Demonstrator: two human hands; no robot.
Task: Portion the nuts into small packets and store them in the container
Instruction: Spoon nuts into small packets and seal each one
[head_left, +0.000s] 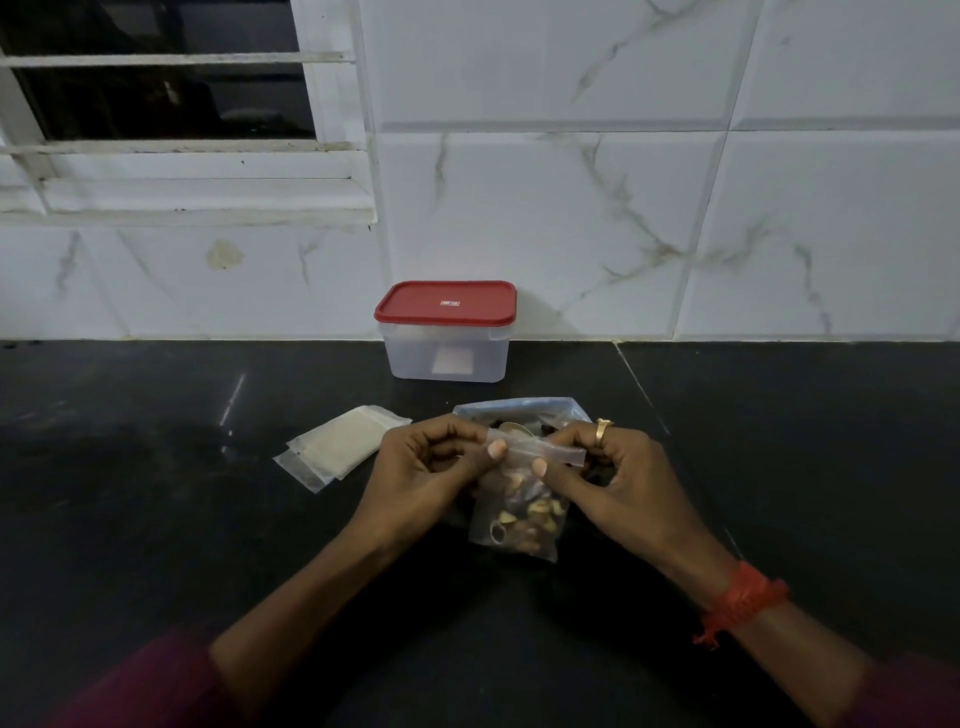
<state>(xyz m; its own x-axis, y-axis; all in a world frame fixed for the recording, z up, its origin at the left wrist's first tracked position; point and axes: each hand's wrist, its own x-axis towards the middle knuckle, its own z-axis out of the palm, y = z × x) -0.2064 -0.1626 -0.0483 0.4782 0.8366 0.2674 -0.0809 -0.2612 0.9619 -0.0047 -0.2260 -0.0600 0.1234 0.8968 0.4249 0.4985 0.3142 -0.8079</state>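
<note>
- The left hand (426, 462) and the right hand (618, 467) both pinch the zip strip at the top of the small packet (519, 514), which hangs between them.
- The packet is thin clear film, soft and slippery. The nuts (530, 512) make its bottom lumpy and heavier, so I judge the stiffer zip strip the best place to hold.
- Just behind the hands lies the big bag (524, 408), crinkled.
- Left of the left hand lie flat empty packets (340, 452) on the dark glossy desk (156, 493).
- Farther behind stands the container (447, 353), rigid translucent plastic with its red lid (445, 304) on.

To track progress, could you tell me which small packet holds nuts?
The packet pinched between the left hand and right hand; the flat packets stacked beside it look empty.
</note>
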